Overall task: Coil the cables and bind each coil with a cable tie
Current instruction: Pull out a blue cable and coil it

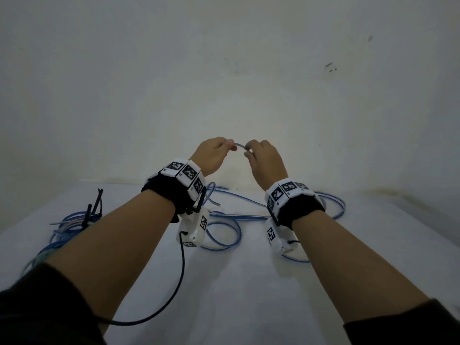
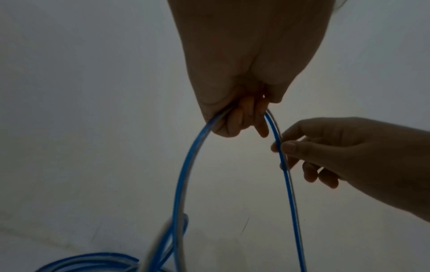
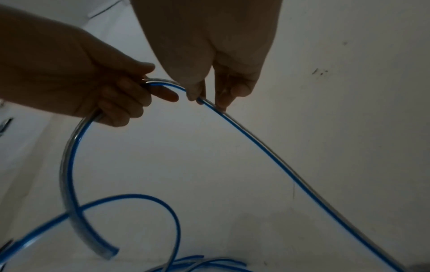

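Near the white table's [image 1: 224,282] left edge lie tied blue coils [image 1: 67,225]. Above the far edge, the left hand [image 1: 211,155] grips the clear, blue-striped cable [image 2: 186,165]; the right hand [image 1: 266,160] pinches it. Only the right wrist view shows its cut end [image 3: 109,254].

Two hands, left [image 1: 211,153] and right [image 1: 267,158]. One loose blue cable [image 1: 224,235] mid-tabletop, one coiled blue bundle [image 1: 64,227] at the left edge; the black ties [image 1: 95,205] are uncountable.

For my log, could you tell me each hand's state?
Left hand: grips the blue cable.
Right hand: pinches the same cable.
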A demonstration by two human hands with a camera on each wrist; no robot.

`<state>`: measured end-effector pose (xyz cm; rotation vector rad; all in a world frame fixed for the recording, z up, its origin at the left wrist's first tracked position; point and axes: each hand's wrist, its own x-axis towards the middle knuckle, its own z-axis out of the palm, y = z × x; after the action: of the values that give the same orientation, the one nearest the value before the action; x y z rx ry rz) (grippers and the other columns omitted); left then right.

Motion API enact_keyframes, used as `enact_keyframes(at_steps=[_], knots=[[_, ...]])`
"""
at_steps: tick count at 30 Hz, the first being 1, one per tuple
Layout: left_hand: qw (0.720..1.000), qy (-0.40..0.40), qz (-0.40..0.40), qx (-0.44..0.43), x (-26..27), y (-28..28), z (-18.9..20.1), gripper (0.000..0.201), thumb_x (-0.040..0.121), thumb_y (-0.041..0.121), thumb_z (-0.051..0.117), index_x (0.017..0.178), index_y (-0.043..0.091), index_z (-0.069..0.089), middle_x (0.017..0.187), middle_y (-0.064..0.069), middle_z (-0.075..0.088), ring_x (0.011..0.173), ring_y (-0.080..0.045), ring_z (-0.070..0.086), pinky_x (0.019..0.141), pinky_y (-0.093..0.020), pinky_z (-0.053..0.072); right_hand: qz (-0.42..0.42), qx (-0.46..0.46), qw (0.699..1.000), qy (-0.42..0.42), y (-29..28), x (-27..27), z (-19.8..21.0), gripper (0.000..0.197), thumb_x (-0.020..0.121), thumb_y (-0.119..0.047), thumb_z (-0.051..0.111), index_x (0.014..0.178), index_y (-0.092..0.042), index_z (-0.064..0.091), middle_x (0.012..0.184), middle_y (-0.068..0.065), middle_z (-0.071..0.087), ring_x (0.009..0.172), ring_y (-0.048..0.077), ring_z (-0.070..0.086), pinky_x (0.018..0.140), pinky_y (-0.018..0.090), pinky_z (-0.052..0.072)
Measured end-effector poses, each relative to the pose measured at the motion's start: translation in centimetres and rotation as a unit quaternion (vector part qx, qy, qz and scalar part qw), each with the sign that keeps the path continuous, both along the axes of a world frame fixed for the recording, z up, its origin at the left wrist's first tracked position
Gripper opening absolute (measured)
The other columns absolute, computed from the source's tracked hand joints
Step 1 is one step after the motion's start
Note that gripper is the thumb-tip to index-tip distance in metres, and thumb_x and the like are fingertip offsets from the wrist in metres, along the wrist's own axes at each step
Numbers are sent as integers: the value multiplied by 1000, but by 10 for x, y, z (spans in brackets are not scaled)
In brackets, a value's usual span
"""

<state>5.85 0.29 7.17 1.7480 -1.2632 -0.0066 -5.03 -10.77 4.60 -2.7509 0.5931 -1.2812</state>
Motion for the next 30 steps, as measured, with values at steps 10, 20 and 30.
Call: enact_keyframes(at_steps=[10,20,30], knots=[[942,138,-94,290,33,63,-23,24,98,31,44,90,15,61,88,2,66,84,-11,61,80,-26,44,-79,152,984,-45,7,13,3,30,102,-19,33,109,4,51,112,22,55,98,34,51,71,30,31],[968,228,-9,105,53,82,-28,25,98,26,46,82,10,57,66,0,37,56,-12,35,50,-18,38,-123,216,968,-43,11,15,-10,31,102,-19,34,111,5,51,113,22,57,101,36,54,72,32,33],[966,253,54,-25,67,85,-28,15,94,19,53,92,4,56,61,-1,30,39,-6,29,37,-14,25,-82,213,970,86,19,19,-29,29,100,-15,37,103,6,56,105,25,62,82,26,46,70,31,34]])
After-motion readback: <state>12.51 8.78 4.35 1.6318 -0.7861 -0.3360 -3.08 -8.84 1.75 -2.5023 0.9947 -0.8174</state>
